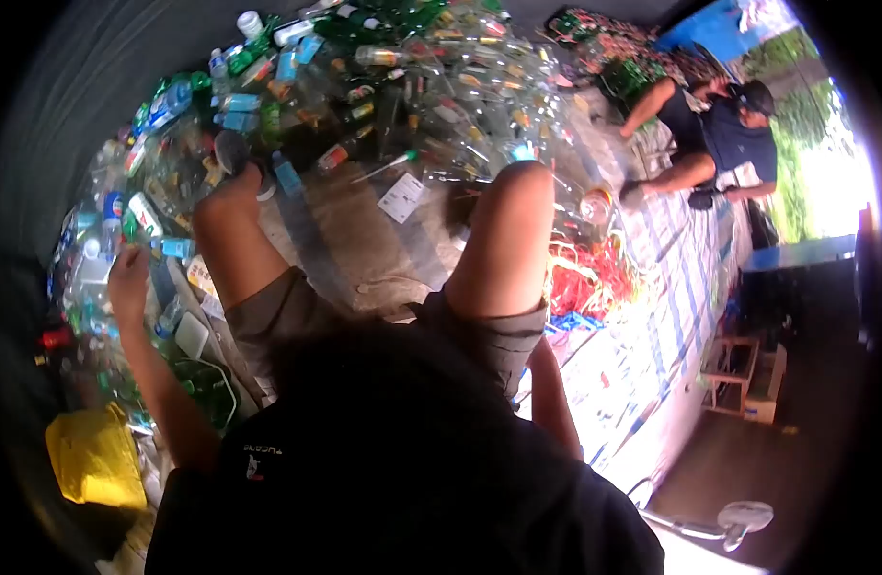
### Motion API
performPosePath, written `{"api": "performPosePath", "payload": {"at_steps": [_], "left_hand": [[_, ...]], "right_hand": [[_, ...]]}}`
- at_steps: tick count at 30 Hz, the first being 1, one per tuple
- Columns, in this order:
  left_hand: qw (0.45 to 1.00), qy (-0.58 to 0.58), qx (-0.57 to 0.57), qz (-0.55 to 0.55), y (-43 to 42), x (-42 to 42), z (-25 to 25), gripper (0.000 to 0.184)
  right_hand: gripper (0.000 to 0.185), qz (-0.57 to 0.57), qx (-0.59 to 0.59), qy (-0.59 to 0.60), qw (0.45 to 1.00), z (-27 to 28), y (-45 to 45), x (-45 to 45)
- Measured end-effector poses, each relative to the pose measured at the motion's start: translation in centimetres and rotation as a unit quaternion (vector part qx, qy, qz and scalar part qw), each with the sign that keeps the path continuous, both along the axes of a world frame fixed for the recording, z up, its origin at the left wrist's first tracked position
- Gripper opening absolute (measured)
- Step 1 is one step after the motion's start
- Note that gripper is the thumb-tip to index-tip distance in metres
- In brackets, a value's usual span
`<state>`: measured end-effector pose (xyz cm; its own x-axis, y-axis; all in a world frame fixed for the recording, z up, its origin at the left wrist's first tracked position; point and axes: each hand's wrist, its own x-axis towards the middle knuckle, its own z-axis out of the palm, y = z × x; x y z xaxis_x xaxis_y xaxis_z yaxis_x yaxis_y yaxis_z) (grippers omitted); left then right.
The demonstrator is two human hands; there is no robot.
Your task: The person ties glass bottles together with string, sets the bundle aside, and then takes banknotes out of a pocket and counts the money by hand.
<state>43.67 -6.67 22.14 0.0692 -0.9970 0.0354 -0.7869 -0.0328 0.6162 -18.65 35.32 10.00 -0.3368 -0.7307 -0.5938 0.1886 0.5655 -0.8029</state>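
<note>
My left hand (128, 273) reaches over the left side of a heap of plastic bottles, its fingers slightly apart, with nothing visible in it. Close by are a clear bottle with a blue label (112, 213), a white-labelled bottle (145, 215) and a light blue bottle (175, 247). A whitish translucent jug (92, 264) lies just left of the hand. My right forearm (550, 398) runs down beside my right thigh; the hand itself is hidden behind the leg. Between my legs a white card (400, 197) rests on the brown striped sheet (355, 249).
Many clear bottles (460, 96) are heaped ahead. Red stringy strips (589, 278) lie right of my knee. A yellow bag (96, 458) is at lower left. Another person (733, 144) sits at upper right near the opening. A wooden stool (733, 369) stands at right.
</note>
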Motion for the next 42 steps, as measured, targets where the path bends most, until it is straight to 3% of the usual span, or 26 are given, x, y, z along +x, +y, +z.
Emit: {"api": "performPosePath", "payload": {"at_steps": [1,3,5,7,9,10,11,13,15,16,18,19,21,22,26,28,29,32,35,36,37,38,39,40,41,42], "left_hand": [[0.998,0.001,-0.042,-0.055,-0.8,-4.3,1.8,0.035],[0.978,0.142,0.016,-0.15,-1.3,-12.7,5.2,0.032],[0.942,0.195,0.052,-0.269,-1.7,-19.4,5.8,0.03],[0.902,0.195,0.087,-0.374,1.6,-26.9,8.3,0.026],[0.822,0.178,0.097,-0.532,5.1,-32.9,8.7,0.024],[0.814,0.119,0.144,-0.549,8.6,-35.7,11.4,0.025],[0.748,0.138,0.101,-0.642,10.3,-38.1,9.4,0.027],[0.611,0.094,0.183,-0.764,14.1,-42.5,6.8,0.028],[0.549,0.006,0.169,-0.819,17.6,-45.5,5.5,0.03],[0.544,0.002,0.17,-0.822,19.0,-46.2,4.0,0.03],[0.587,-0.045,-0.087,-0.803,20.9,-47.2,0.7,0.033],[0.585,-0.046,-0.087,-0.805,20.7,-47.7,-0.4,0.033],[0.635,-0.05,-0.177,-0.751,19.7,-48.2,-2.2,0.032],[0.619,-0.07,-0.207,-0.754,18.9,-48.1,-1.1,0.025],[0.617,-0.148,-0.079,-0.769,18.9,-49.3,-2.9,0.016],[0.633,-0.075,-0.223,-0.737,19.5,-50.0,-5.6,0.013],[0.633,-0.075,-0.225,-0.737,18.5,-50.9,-7.0,0.013],[0.704,0.063,-0.269,-0.655,13.3,-54.2,-10.7,0.013],[0.776,0.045,-0.251,-0.578,11.3,-55.6,-10.1,0.011],[0.77,-0.041,-0.251,-0.585,12.2,-55.1,-7.7,0.013],[0.761,-0.126,-0.252,-0.584,13.4,-54.8,-6.0,0.016],[0.724,-0.117,-0.385,-0.56,14.7,-55.0,-6.0,0.017],[0.712,-0.067,-0.401,-0.573,15.9,-54.7,-6.1,0.019],[0.714,0.036,-0.335,-0.614,16.9,-54.9,-7.6,0.019],[0.68,0.007,-0.216,-0.701,18.2,-54.5,-6.7,0.015],[0.631,-0.038,-0.102,-0.768,19.2,-53.1,-2.8,0.019]], "right_hand": [[0.026,-0.017,-0.002,-0.01,1.0,-0.4,1.4,-0.1],[0.027,-0.045,-0.009,-0.029,0.999,-1.5,3.7,0.2],[0.027,-0.077,-0.014,-0.05,0.996,-2.7,5.8,0.5],[0.027,-0.109,-0.02,-0.073,0.991,-4.7,8.0,0.8],[0.027,-0.139,-0.025,-0.103,0.985,-6.8,9.9,1.2],[0.026,-0.14,-0.004,-0.052,0.989,-3.0,9.4,2.9],[0.026,-0.139,0.018,-0.002,0.99,-0.7,8.7,4.0],[0.026,-0.19,0.028,-0.087,0.978,-1.6,9.4,4.5],[0.026,-0.135,-0.023,0.034,0.99,-2.3,10.1,5.0],[0.027,-0.097,-0.069,0.074,0.99,-3.8,11.0,4.7],[0.027,-0.094,-0.09,0.096,0.987,-3.4,10.9,5.1],[0.027,-0.084,-0.109,0.122,0.983,-2.5,10.3,5.2],[0.026,-0.107,-0.081,0.112,0.985,0.7,8.8,5.8],[0.025,-0.128,-0.053,0.103,0.985,2.3,7.8,5.9],[0.028,-0.087,-0.076,0.103,0.988,5.2,5.4,5.8],[0.023,-0.129,-0.061,0.051,0.988,5.3,4.7,5.7],[0.023,-0.129,-0.063,0.052,0.988,5.3,4.5,5.5],[0.025,-0.137,-0.053,0.083,0.986,4.9,3.8,5.4],[0.024,-0.031,-0.131,0.291,0.947,5.0,3.3,5.5],[0.026,0.036,-0.167,0.401,0.9,3.0,3.8,4.8],[0.026,0.037,-0.17,0.406,0.897,3.1,3.7,4.9],[0.032,0.044,-0.168,0.414,0.893,3.5,3.2,5.0],[0.038,0.053,-0.17,0.426,0.887,3.9,2.4,4.8],[0.048,0.072,-0.162,0.492,0.853,1.9,2.3,4.4],[0.045,0.119,0.002,0.442,0.889,2.5,1.3,3.9],[0.04,0.087,0.014,0.446,0.891,3.1,0.2,4.1]]}}
